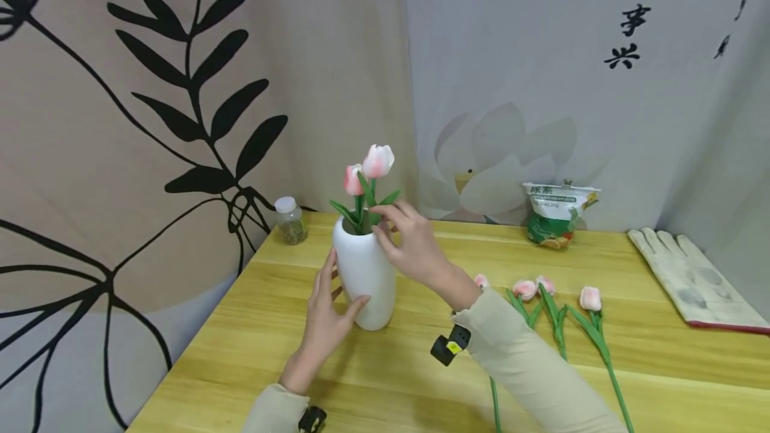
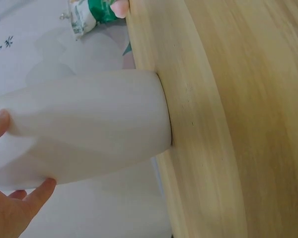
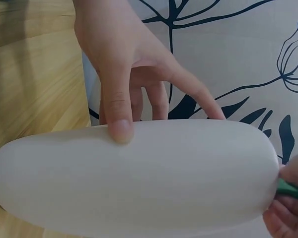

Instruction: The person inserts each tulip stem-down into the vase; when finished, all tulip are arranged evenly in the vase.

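Note:
A white vase stands upright on the wooden table with two pink-and-white tulips rising from its mouth. My left hand holds the vase's lower body, thumb on the near side and fingers round the left side; the right wrist view shows this left hand against the vase wall. At the rim, my right hand pinches a tulip by its green stem and leaves. In that wrist view its fingers close around the green stem. The lower stems are hidden inside the vase.
Several more tulips lie on the table to the right, partly behind my right sleeve. A small lidded jar stands at the back left. Toward the back right are a green-and-white bag and a white glove. Printed curtains hang behind.

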### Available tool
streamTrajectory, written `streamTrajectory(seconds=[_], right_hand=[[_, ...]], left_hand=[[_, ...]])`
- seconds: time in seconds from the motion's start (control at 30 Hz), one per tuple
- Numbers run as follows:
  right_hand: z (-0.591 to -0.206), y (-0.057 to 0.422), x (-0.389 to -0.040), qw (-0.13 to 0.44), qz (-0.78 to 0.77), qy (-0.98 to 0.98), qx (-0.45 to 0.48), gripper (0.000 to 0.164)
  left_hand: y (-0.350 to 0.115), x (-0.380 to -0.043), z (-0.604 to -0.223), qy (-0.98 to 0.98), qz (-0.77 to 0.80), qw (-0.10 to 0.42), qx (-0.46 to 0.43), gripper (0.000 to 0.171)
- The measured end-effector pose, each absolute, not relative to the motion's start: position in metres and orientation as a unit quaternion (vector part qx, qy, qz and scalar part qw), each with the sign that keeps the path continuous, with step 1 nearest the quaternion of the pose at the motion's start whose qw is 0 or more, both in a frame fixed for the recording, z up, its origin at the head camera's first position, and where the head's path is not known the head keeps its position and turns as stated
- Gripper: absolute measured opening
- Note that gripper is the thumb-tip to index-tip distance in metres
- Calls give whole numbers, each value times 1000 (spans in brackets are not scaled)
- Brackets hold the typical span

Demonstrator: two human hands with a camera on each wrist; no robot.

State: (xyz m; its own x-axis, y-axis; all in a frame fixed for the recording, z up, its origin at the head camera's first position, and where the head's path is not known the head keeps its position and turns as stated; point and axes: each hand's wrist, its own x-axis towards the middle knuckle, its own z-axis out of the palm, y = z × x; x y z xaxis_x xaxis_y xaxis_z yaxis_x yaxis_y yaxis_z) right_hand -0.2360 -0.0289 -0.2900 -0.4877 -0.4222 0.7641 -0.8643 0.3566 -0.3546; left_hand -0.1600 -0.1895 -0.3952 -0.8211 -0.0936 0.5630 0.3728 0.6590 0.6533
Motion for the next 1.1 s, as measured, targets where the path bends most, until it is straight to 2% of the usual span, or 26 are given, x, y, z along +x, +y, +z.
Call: streamTrajectory(seconds=[0.37, 0.73, 0.97, 1.1], right_hand=[[-294, -22, -232, 238, 388, -796, 399, 22], [-296, -4, -227, 257, 424, -768, 407, 28], [-303, 24, -225, 249, 469, -767, 362, 37], [-318, 38, -224, 224, 501, -772, 319, 40]], left_hand=[[-189, -162, -396, -863, -401, 295, -88, 94], [-187, -165, -398, -860, -406, 295, -92, 94], [-187, -163, -399, -856, -424, 284, -75, 95], [-188, -163, -400, -857, -424, 285, -74, 96]])
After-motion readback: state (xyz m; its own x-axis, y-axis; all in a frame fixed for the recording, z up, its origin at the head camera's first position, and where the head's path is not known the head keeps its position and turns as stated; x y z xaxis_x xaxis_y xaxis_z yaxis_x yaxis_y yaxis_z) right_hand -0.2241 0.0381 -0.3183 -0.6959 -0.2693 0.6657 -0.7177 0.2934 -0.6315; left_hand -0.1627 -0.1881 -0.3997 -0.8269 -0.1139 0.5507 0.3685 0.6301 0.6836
